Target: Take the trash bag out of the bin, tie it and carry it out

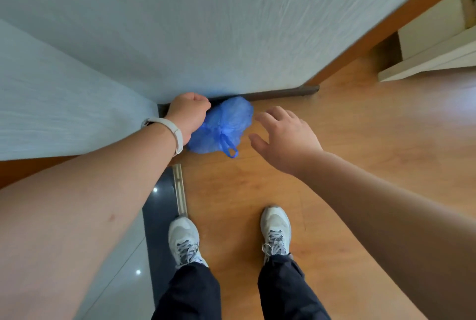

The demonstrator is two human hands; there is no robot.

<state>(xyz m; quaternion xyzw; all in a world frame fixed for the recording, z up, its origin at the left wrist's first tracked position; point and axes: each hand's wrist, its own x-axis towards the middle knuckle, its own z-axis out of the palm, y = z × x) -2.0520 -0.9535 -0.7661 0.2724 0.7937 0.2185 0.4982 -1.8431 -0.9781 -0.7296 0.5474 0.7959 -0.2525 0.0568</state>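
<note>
Hallway corner w/ pale textured wall [206, 23] ahead and on the left, dark baseboard [283, 94] along its foot, orange wood-look floor [360, 152]. Blue trash bag [224, 125] is tied shut: neck bunched into a knot w/ a loop handle [231, 148] sticking out toward the camera. Bag sits low near the wall corner, just in front of the baseboard; can't tell if it rests on the floor or hangs clear of it.

Left hand [189, 113] is curled into a fist right against the bag's left side, touching the plastic. Fingers are hidden behind the hand, so whether they actually pinch the bag can't be told. White wristband [171, 131] on the left wrist.

Right hand [283, 134] is spread wide, fingers apart, palm down, holding nothing. It hovers just right of the bag, fingertips near it but w/ a gap.

Both forearms bare, reaching forward and down from the frame's bottom corners.

Below: two grey-white sneakers, left shoe [183, 241] and right shoe [275, 232], laced, w/ dark trousers [280, 291] above them. Left shoe stands at a metal threshold strip [179, 191] that splits the wood floor from dark glossy tile [157, 216] and lighter tile toward bottom left; right shoe is fully on the wood.

Top right: wood-brown edge of the wall and a cream-coloured unit [438, 44] standing on the floor, well apart from the bag.
</note>
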